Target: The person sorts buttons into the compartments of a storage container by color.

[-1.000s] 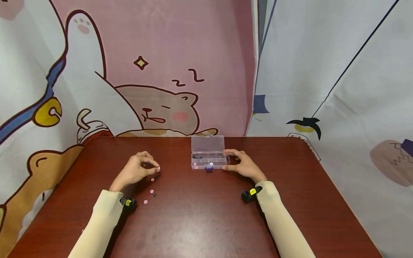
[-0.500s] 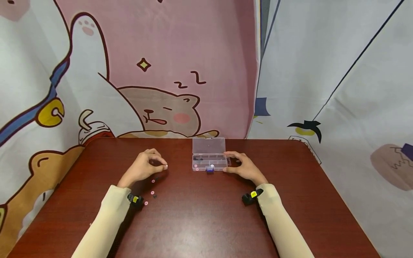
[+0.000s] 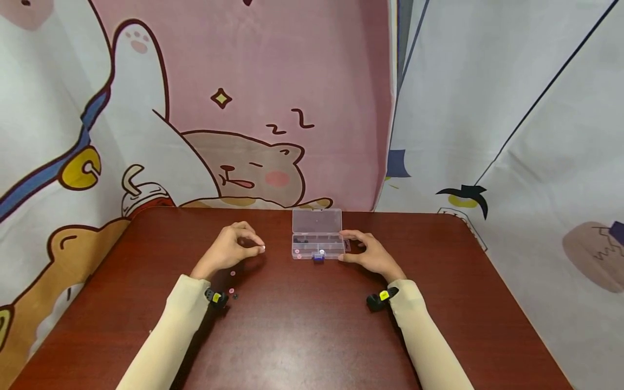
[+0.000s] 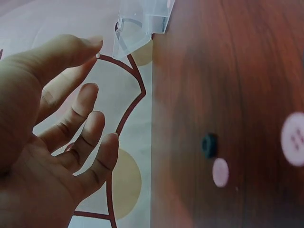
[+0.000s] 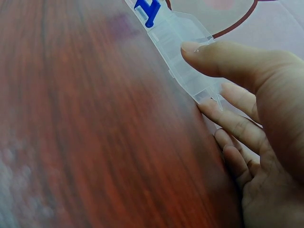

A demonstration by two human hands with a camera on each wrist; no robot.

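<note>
My left hand [image 3: 230, 250] is above the left part of the table, its thumb and index fingertip pinching a small white button [image 3: 264, 248]. In the left wrist view only a sliver of that button shows, and the other fingers are spread loosely. A clear plastic compartment box [image 3: 317, 221] stands at the far edge with its lid raised and a blue latch [image 3: 318, 259] in front. Pink, white and dark buttons lie in its compartments. My right hand [image 3: 371, 254] holds the box's right end between thumb and fingers, seen also in the right wrist view.
Beneath the left wrist lie pink buttons [image 4: 220, 172] and a dark button [image 4: 209, 145] on the reddish-brown table [image 3: 302, 319]. A patterned curtain [image 3: 273, 65] hangs right behind the table's far edge. A pale speck shows beside the left sleeve [image 3: 170, 330].
My left hand has moved right toward the box, with the white button still pinched. The right hand stays at the box's right end. The head view has shifted slightly.
</note>
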